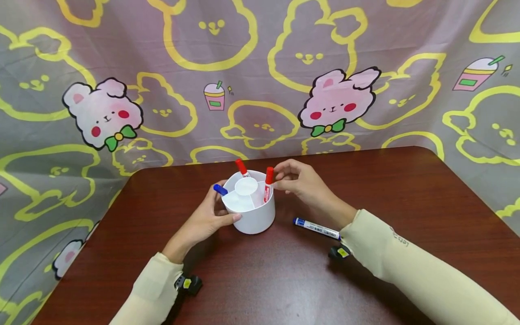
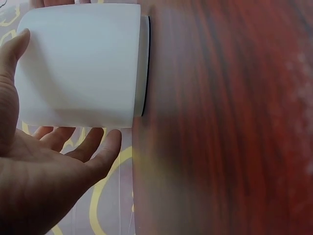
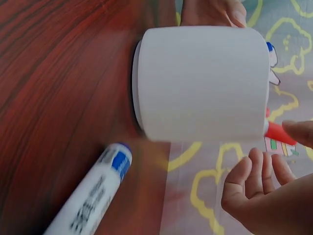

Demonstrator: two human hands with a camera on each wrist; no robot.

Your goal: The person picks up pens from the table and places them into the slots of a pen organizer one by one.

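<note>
White holder (image 1: 253, 212) cupped by left fingers (image 1: 227, 220); right fingers (image 1: 281, 174) pinch red marker (image 1: 268, 182).

Inside the white holder (image 1: 253, 212), the lower bodies of 3 markers are hidden by its wall; only red caps (image 1: 269, 175) and a blue cap (image 1: 220, 189) show above the rim. The loose blue marker (image 1: 317, 228), lying right of the holder, has its far end tucked under the right sleeve (image 1: 390, 253), and its label print is too small to read. In the left wrist view the holder's top is cut off by the frame edge, and in the right wrist view the loose marker runs off the bottom edge, blurred.
</note>
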